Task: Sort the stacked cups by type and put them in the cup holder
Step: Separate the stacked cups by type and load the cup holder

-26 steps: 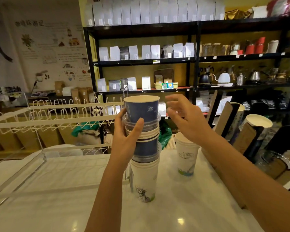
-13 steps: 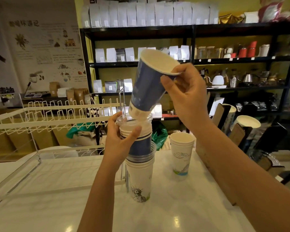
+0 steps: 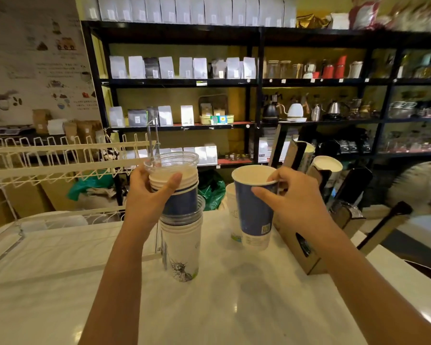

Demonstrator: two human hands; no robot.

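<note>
On the white table [image 3: 234, 307], a mixed stack of cups [image 3: 181, 220] stands upright near the middle. Its base is a white paper cup printed with a statue drawing, then a clear plastic rim, a blue cup above that, several pale paper rims, and a clear plastic cup [image 3: 172, 160] on top. The left hand [image 3: 147, 195] wraps around the upper part of this stack, thumb across the front over the pale rims and the other fingers curled behind, pressing on it.

To the right, the right hand [image 3: 294, 195] holds a separate blue paper cup [image 3: 255, 207] upright just above the table, well clear of the stack. Its fingers pinch the cup near the rim, thumb on the near side and the rest around the far side. Directly behind this blue cup stands a white paper cup [image 3: 232, 215], mostly hidden by it.

A brown cardboard cup holder [image 3: 306, 250] lies at the right edge of the table, close beside the right hand, with more cups standing in holders behind it. A white wire rack [image 3: 60, 160] stands at the left. Black shelves [image 3: 184, 82] with bags and kettles fill the background.
</note>
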